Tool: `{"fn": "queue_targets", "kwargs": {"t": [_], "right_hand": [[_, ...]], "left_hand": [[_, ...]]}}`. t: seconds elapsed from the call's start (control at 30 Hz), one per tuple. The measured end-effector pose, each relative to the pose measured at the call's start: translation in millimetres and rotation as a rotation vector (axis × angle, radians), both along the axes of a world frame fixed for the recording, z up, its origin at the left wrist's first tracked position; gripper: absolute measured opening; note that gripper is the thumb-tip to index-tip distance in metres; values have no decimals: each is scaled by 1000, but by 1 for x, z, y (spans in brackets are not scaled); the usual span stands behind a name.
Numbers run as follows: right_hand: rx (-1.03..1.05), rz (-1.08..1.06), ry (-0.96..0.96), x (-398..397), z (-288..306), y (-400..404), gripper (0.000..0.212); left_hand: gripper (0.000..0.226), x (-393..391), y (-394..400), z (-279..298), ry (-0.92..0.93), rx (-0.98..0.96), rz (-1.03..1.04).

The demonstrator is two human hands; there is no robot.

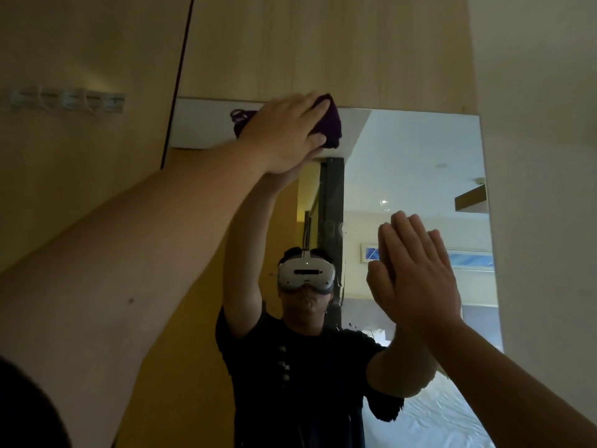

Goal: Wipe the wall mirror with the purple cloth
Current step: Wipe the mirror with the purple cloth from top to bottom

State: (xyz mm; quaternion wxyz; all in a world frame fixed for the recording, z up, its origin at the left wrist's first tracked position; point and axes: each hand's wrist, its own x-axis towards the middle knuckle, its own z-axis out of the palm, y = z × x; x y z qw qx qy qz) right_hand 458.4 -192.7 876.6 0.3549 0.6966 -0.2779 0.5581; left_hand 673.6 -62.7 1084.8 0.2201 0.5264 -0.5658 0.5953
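Note:
The wall mirror (420, 156) hangs on a wooden panel straight ahead and reflects me and a room behind. My left hand (284, 134) reaches up to the mirror's top edge, left of its middle. It holds a bunched purple cloth (329, 124) against the glass, with fingers over the wad and thumb beneath it. Most of the cloth is hidden under the hand; a loose bit shows at its left. My right hand (420, 279) lies flat on the glass lower right, fingers straight and pointing up, holding nothing.
Light wood panelling (323, 43) surrounds the mirror above and to the left, split by a dark vertical seam (179, 76). A row of wall hooks (68, 100) sits at the upper left. A white wall (536, 189) borders the mirror's right edge.

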Motion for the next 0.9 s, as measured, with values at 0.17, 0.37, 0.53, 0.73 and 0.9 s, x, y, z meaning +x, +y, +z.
{"fn": "queue_targets", "kwargs": {"t": [0.17, 0.37, 0.53, 0.73, 0.9], "right_hand": [[1, 20, -12, 1, 0, 0, 61], [26, 51, -10, 1, 1, 3, 62], [48, 99, -7, -1, 2, 9, 60], [74, 57, -19, -38, 8, 4, 59], [116, -28, -3, -61, 1, -7, 62]], "left_hand": [[63, 9, -6, -76, -126, 13, -59], [59, 23, 3, -195, -255, 127, -53], [59, 25, 5, -270, -239, 116, -74], [54, 26, 6, -280, -219, 0, -89], [43, 23, 1, -260, -220, -87, -218]]}}
